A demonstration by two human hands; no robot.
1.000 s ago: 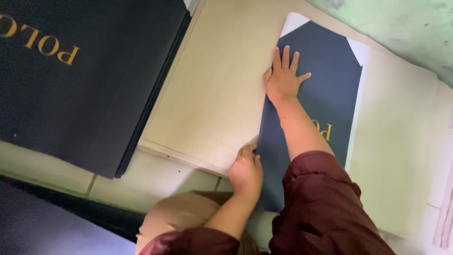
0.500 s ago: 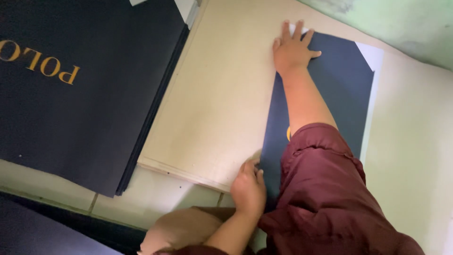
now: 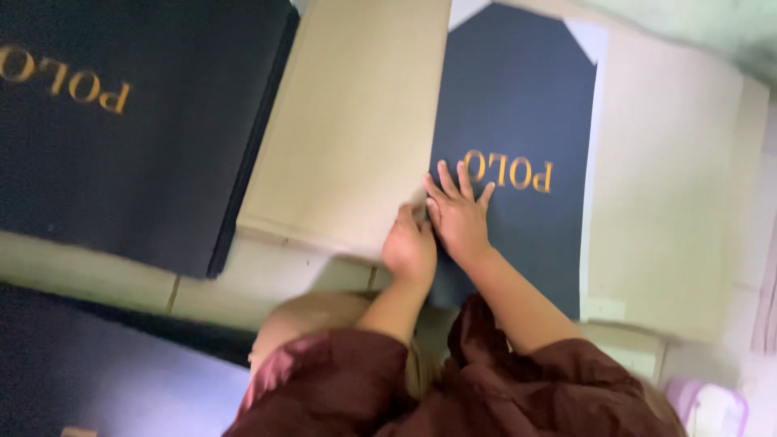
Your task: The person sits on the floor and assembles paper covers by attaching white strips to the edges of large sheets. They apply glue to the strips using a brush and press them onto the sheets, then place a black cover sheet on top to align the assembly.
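Observation:
A dark navy sheet (image 3: 518,105) with gold lettering and clipped far corners lies flat on a pale board (image 3: 664,194). My right hand (image 3: 460,214) presses flat on its near left part, fingers spread, just below the lettering. My left hand (image 3: 409,247) is curled at the sheet's left edge, fingertips pinching where a tan cardboard stack (image 3: 356,121) meets it. Which of the two it grips I cannot tell. Both hands touch each other. Maroon sleeves cover my arms.
A stack of dark navy sheets (image 3: 137,137) with gold lettering lies at the left. Pale floor tiles (image 3: 267,287) show below the tan stack. A dark surface (image 3: 89,372) fills the lower left. A pinkish object (image 3: 712,405) sits at the lower right.
My right hand has slid from the sheet's far end back toward me, stopping next to my left hand. The view has shifted, so the sheet appears more centred.

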